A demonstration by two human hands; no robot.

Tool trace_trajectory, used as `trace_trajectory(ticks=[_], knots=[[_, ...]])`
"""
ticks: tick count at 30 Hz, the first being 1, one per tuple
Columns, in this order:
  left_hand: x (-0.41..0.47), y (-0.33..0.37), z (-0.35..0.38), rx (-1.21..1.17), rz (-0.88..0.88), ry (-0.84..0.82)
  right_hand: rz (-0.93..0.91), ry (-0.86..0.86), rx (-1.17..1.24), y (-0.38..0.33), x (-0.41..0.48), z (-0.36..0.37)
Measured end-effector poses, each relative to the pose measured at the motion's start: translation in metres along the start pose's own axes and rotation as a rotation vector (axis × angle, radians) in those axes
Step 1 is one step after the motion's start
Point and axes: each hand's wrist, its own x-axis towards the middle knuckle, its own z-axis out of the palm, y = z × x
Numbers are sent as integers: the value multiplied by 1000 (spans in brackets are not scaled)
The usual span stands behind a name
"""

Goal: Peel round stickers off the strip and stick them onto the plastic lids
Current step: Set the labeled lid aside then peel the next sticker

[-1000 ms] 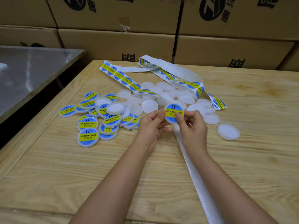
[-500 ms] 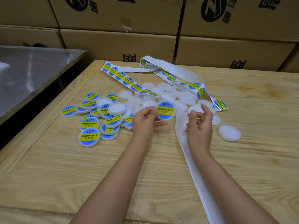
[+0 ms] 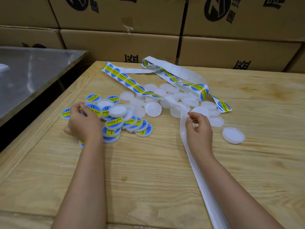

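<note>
**Left hand at the labelled pile, right hand by the bare backing**

The left hand [image 3: 84,123] is over the left side of the wooden table [image 3: 148,171], on the heap of labelled lids [image 3: 130,123]. Its fingers are curled against the left rim of one labelled lid [image 3: 94,109], which lies tilted on top of the heap with its blue and yellow sticker facing up.

The right hand [image 3: 198,129] hovers apart from it, to the right, fingers loosely bent, thumb and forefinger a little apart. Their tips sit right at the edge of the sticker strip [image 3: 130,82], on its peeled white part. Whether they pinch it or only brush it cannot be told from this angle.

The strip starts at the far edge of the table, where stickers sit in a row, loops over the plain lids [image 3: 173,96] in the middle, then runs bare toward the near edge, past the right wrist. A single plain lid [image 3: 233,135] lies alone just right of the right hand.

Cardboard boxes [image 3: 120,45] are stacked behind the table, and a steel table [image 3: 29,71] stands to the left.
</note>
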Motion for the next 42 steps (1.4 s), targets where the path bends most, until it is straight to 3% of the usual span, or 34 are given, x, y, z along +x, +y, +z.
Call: trace_trajectory(ticks=[10, 14, 18, 21, 25, 29, 35, 39, 42], knots=[[5, -14, 5, 421, 130, -144, 110, -19, -45, -3, 0, -3], [1, -10, 3, 379, 243, -102, 74, -22, -177, -2, 2, -5], [-15, 11, 5, 121, 611, -66, 61, -66, -356, 2, 2, -6], [-49, 30, 14, -92, 896, -195, 17, -136, -565, 3, 2, -6], [-97, 33, 26, -58, 1103, -598, -77, -233, -694, -4, 3, -11], [-113, 25, 34, 117, 1114, -863, -140, -335, -696, -11, 2, -17], [-117, 24, 36, 112, 1105, -833, -53, -382, -587, -16, 3, -21], [-121, 31, 39, 20, 880, -746, -15, -441, -618, -16, 1, -23], [-122, 32, 40, -111, 668, -820, -20, -486, -643, -16, -1, -21]])
